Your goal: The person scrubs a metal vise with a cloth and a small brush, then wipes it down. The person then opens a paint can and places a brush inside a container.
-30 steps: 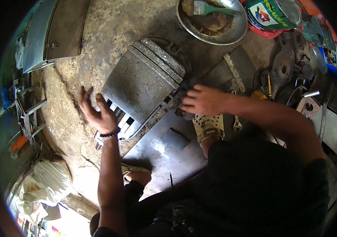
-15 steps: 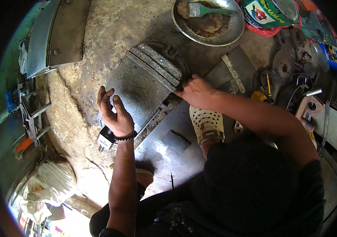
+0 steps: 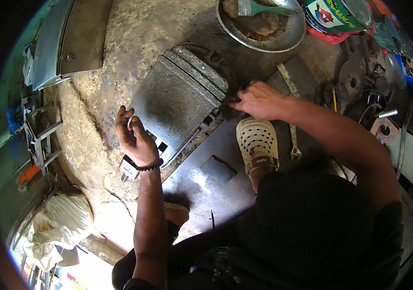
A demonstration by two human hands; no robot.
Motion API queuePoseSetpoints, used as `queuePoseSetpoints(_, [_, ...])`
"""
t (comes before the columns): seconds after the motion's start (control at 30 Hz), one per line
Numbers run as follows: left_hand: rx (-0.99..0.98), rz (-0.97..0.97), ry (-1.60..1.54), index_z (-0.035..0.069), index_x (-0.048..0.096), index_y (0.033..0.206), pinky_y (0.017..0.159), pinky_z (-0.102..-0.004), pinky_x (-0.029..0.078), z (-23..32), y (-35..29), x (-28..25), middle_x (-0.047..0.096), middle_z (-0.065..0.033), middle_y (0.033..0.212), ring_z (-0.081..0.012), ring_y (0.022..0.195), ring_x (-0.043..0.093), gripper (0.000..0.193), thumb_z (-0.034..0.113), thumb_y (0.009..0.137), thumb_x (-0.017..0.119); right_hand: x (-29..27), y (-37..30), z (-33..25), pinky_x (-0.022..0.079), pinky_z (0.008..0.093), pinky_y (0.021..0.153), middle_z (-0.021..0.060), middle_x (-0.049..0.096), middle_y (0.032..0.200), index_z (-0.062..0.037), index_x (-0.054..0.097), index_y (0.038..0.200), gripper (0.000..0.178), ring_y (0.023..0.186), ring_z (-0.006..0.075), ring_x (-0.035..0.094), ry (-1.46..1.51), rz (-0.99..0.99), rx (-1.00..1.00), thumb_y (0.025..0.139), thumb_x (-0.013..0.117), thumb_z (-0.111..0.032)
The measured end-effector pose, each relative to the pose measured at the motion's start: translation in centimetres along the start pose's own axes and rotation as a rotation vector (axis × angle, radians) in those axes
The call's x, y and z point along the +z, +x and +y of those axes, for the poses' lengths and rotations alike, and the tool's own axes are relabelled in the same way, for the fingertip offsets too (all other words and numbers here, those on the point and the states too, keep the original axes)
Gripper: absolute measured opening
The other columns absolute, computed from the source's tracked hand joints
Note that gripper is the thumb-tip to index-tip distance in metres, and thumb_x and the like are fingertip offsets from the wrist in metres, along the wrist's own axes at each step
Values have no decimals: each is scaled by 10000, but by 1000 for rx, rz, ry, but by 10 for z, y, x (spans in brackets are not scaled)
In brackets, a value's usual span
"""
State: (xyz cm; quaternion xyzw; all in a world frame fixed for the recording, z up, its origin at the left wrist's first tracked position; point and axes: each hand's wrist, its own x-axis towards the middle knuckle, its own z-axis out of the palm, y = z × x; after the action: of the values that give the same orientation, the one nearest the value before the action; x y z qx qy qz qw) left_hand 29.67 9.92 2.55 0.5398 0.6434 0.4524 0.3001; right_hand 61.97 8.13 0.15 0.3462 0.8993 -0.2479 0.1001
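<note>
A grey ribbed metal casing lies tilted on the stained concrete floor. My left hand grips its near left edge, fingers curled over the rim, a dark bead band on the wrist. My right hand reaches to the casing's right side and presses on its dark edge, fingers bent; whether it holds anything small I cannot tell. My foot in a pale perforated clog rests on a flat steel plate just below the right hand.
A round metal pan with a green-handled brush stands at the top. A paint tin and dark machine parts crowd the upper right. A long wrench lies beside my foot. A grey metal panel leans upper left.
My left hand has shifted from beside the casing onto its near edge. My right hand has slid up along the casing's right side. The casing looks turned slightly.
</note>
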Motion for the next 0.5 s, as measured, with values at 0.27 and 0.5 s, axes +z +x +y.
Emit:
queuePoseSetpoints(0.27, [55, -49, -31, -4, 610, 1126, 961, -338, 449, 3, -6, 13, 590, -173, 1295, -233, 1145, 576, 189, 25, 960, 525, -5, 7, -5, 558, 426, 770, 158, 708, 965, -105, 687, 1156, 295, 870, 307, 703, -42, -44, 212, 913, 520, -129])
queuePoseSetpoints(0.5, [55, -44, -32, -21, 606, 1123, 990, -332, 432, -4, 9, -5, 597, -145, 1299, -204, 1127, 577, 196, 74, 988, 500, -22, -25, 12, 562, 443, 762, 177, 697, 962, -107, 665, 1209, 345, 891, 317, 696, 6, -111, 230, 884, 552, -115])
